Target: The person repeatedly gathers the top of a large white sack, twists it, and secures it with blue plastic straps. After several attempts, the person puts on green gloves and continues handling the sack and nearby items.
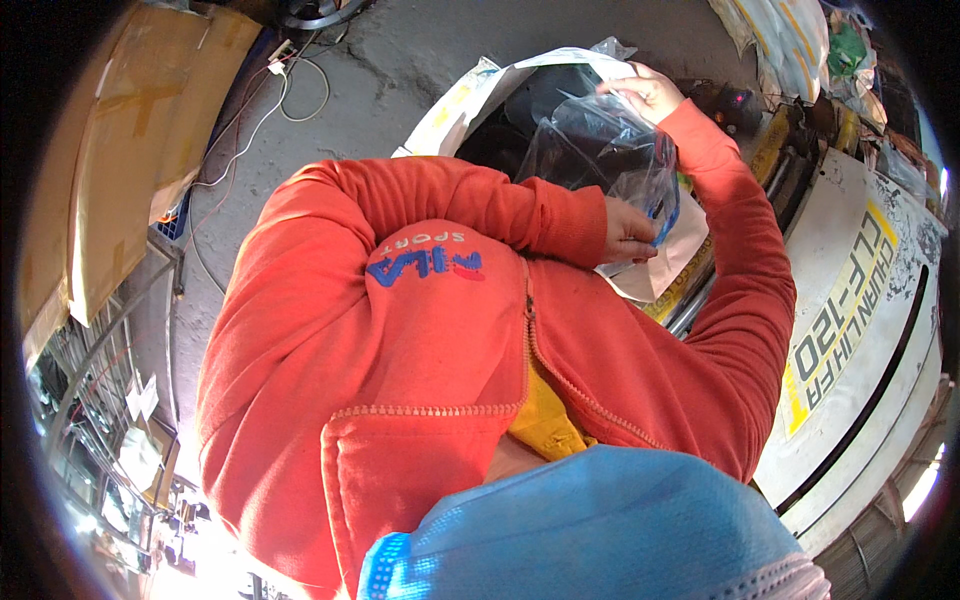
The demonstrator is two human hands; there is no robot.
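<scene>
At the far right rim of the white sack (455, 112) in the head view, the right hand (652, 94) had thumb and fingers clamped on the clear plastic liner (590, 150), which lay inside the sack's mouth. By the near right rim, the left hand's (626, 228) fingers curled beside the liner; their grip I could not tell.

White cable (252, 140) on grey floor (345, 125), brown cardboard (130, 185) (tape (150, 97) across it).
</scene>
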